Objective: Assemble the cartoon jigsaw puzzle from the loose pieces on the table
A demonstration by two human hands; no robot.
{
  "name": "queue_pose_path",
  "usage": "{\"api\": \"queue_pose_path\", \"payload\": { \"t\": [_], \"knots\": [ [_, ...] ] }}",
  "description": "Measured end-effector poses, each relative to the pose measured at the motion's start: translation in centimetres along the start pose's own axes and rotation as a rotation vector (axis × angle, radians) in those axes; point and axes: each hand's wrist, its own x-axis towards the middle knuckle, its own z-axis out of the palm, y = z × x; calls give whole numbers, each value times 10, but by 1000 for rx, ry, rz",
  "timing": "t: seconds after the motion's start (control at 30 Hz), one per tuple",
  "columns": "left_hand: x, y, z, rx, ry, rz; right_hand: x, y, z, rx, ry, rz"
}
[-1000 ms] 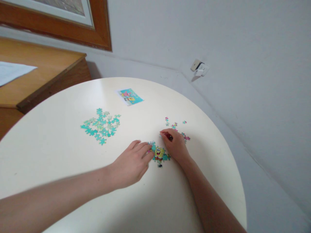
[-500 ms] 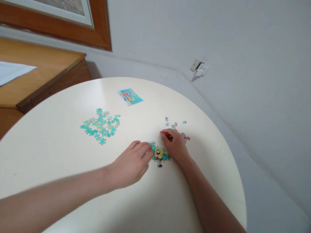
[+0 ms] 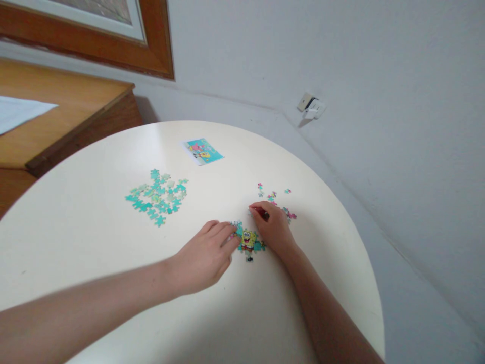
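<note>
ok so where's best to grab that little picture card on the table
Take the picture card by its near corner, coming from the person's side with the left hand, which is nearer. It lies flat and thin on the table with nothing against it, so probably lift a corner with a fingertip first, then pinch top and underside.

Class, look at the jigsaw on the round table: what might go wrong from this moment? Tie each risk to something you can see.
1. The left hand rests its fingertips on the small joined cluster; a sideways push may pull its pieces apart.
2. The loose pink pieces lie just beyond the right hand, toward the rim of the table; a sweep of that hand might scatter them or send some off.
</note>
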Motion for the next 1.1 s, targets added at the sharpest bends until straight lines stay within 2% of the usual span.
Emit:
{"api": "queue_pose_path", "payload": {
  "t": [0.5,1.1],
  "knots": [
    [0,1,0,-7,22,10,0,-3,-1,-13,-8,-11],
    [1,1,0,-6,-12,0,-1,-2,0,-11,-3,-14]
  ]
}}
